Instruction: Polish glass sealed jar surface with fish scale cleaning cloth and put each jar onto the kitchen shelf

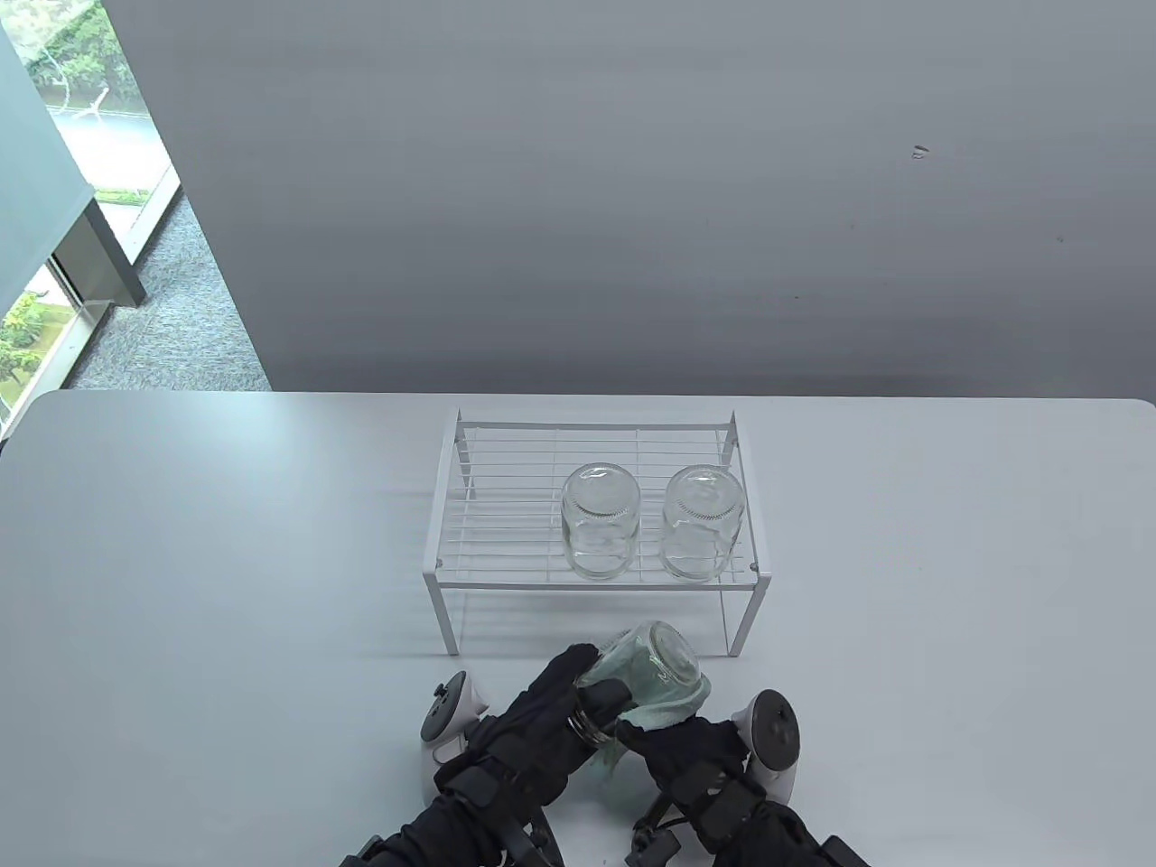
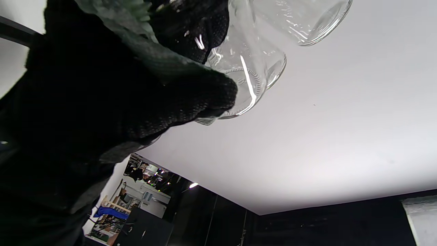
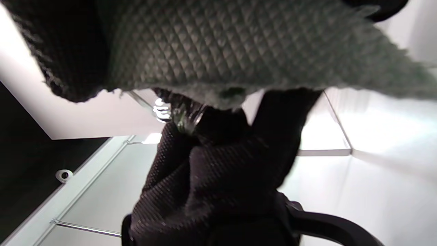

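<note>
A clear glass jar [image 1: 652, 670] is held tilted above the table just in front of the white wire shelf [image 1: 506, 542]. My left hand [image 1: 564, 704] grips its neck end, with the thumb across the glass. My right hand [image 1: 686, 750] presses the pale green fish scale cloth [image 1: 664, 713] against the jar's underside. In the left wrist view the jar [image 2: 252, 65] shows beyond my gloved fingers [image 2: 191, 99]. The cloth [image 3: 239, 48] fills the top of the right wrist view. Two more jars [image 1: 600, 531] [image 1: 703, 522] stand mouth down on the shelf's right half.
The shelf's left half carries no jars. White tabletop [image 1: 226, 587] spreads to both sides of the shelf and hands. A grey wall rises behind the table, with a window at the far left.
</note>
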A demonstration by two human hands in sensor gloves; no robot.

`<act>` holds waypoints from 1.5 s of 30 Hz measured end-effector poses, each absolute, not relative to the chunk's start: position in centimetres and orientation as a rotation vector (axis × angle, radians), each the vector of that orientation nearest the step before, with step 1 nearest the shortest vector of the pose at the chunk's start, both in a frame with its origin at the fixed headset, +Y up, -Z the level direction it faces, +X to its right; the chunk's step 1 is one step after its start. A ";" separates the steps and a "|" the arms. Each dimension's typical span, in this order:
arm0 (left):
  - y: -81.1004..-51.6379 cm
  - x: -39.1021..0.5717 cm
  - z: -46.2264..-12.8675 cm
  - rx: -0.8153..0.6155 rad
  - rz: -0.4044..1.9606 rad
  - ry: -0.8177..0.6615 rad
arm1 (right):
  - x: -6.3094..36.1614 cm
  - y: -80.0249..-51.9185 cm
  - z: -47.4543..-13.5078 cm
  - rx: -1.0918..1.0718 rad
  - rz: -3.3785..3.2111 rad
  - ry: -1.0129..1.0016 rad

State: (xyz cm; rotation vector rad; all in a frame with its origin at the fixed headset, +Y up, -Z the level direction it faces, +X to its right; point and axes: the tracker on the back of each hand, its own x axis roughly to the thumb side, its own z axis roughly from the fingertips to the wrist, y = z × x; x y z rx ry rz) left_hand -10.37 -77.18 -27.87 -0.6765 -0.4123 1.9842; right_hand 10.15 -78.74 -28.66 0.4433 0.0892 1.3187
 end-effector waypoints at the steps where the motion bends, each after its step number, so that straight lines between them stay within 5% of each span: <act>1: -77.2 -10.3 -27.8 -0.680 1.968 -0.407 | 10.3 -78.7 -28.7 0.443 1.320 0.078; 9: -76.7 -10.9 -28.3 -0.657 1.704 -0.435 | 11.8 -77.7 -29.0 0.361 1.353 -0.068; 16: -74.9 -12.0 -28.8 -0.376 1.193 -0.509 | 11.2 -77.3 -28.6 0.461 1.552 0.006; 33: -76.2 -13.9 -29.6 -0.476 1.519 -0.382 | 10.5 -75.6 -28.3 0.609 1.653 -0.060; 45: -70.8 -17.5 -29.8 0.036 1.335 -0.482 | 11.0 -75.6 -28.6 0.759 1.807 0.008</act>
